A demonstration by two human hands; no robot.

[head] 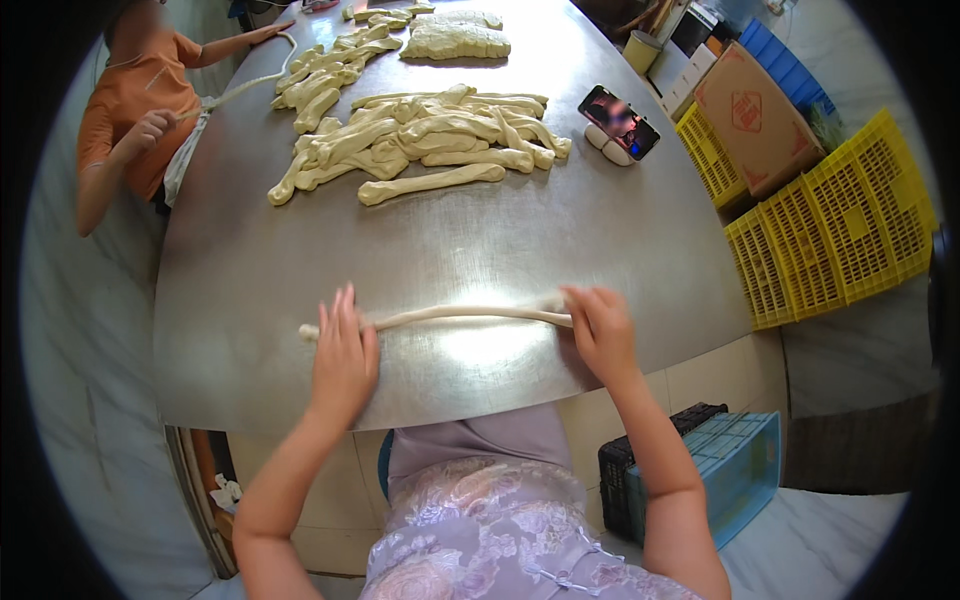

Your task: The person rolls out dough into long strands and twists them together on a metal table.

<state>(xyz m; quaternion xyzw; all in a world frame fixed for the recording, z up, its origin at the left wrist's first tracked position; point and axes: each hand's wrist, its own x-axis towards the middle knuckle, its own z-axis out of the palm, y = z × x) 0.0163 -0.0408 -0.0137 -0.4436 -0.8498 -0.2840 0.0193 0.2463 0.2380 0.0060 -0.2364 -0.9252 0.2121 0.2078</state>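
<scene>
A long thin dough rope (pixel 465 312) runs from side to side across the near part of the steel table (pixel 450 255). My left hand (pixel 345 352) lies flat over its left part, fingers extended, and a short stub of dough shows beyond them. At the other end my right hand (pixel 604 322) pinches the rope between thumb and fingers, a little above the tabletop. Farther up the table rests a heap of thick dough strips (pixel 427 135). One separate dough strip (pixel 431 184) lies along the heap's near side.
A phone (pixel 619 122) leans on a small white stand (pixel 609 145). More dough strips (pixel 337 67) and dough slabs (pixel 457 39) lie farther back. At the left edge a co-worker (pixel 150 105) holds another dough rope (pixel 255 81). Yellow crates (pixel 840 217) and a cardboard box (pixel 757 120) stand right.
</scene>
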